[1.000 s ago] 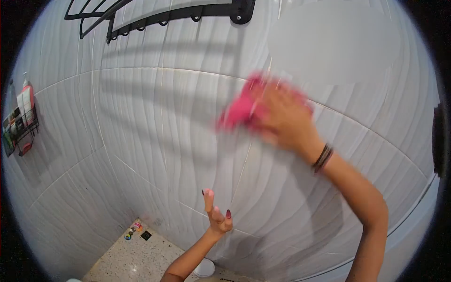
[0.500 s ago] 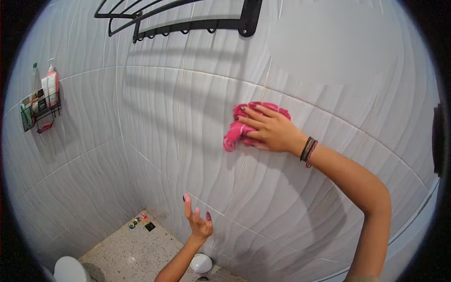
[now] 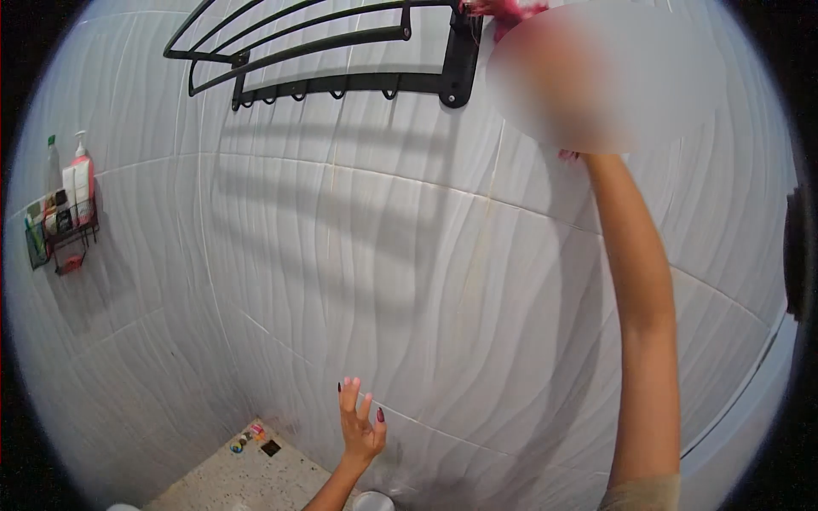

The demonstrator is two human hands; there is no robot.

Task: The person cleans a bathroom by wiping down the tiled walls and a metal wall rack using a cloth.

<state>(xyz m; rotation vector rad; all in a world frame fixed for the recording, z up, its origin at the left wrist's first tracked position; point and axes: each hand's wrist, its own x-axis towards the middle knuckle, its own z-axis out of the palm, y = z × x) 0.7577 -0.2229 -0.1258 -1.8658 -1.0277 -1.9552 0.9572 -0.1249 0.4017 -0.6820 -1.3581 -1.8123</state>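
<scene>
A bright pink cloth (image 3: 509,12) shows at the top of the head view, up beside the right end of the black rack. My right hand (image 3: 567,89) is raised high at the tiled wall (image 3: 383,281) with this cloth; a blurred patch covers the hand, so its fingers cannot be made out. Part of the cloth is hidden in the same patch. Lower down, my left hand (image 3: 361,430) is held up near the wall, fingers apart and nothing in them.
A black wall rack (image 3: 341,83) with hooks juts out overhead. On the left wall hangs a wire caddy (image 3: 64,237) with bottles, among them a pump bottle (image 3: 81,175). Small colourful items (image 3: 247,439) lie in the floor corner by a dark drain (image 3: 271,448). A white round object (image 3: 373,502) stands below.
My right hand has gone up the wall with the pink cloth, from mid-wall to beside the rack. The view has tilted upward. My left hand stays low and open.
</scene>
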